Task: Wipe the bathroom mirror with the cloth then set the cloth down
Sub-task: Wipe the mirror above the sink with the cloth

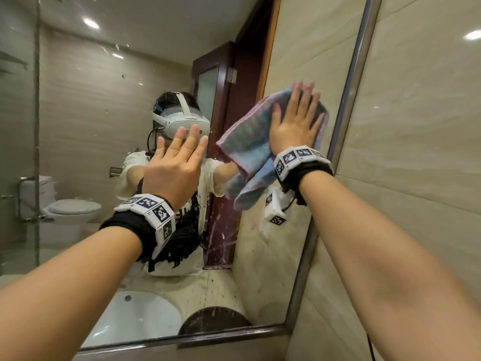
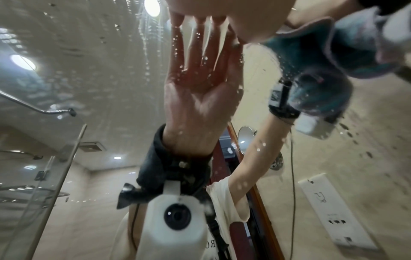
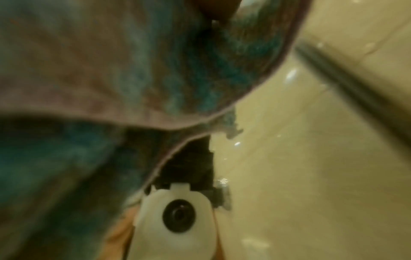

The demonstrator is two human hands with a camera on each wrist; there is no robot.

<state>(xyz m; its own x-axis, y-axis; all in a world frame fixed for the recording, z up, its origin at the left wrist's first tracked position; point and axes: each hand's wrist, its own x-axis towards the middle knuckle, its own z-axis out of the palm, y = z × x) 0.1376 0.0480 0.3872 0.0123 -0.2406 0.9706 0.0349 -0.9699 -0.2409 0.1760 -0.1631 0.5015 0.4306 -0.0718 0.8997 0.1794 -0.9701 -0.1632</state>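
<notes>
The mirror (image 1: 104,100) is lying bare left of and above the cloth (image 1: 250,142); its metal frame (image 1: 348,82) is standing just right of the cloth, blocking passage there.

Round recessed ceiling lights (image 1: 91,23) give bright, even light and glare spots on the wet frameless wall mirror (image 1: 104,113); the right wrist view is blurred throughout, and straight edges bow.

Both bare forearms reaching forward, left hand (image 1: 174,162) pressing flat with straight fingers, right hand (image 1: 296,121) pressing flat, fingers spread
</notes>
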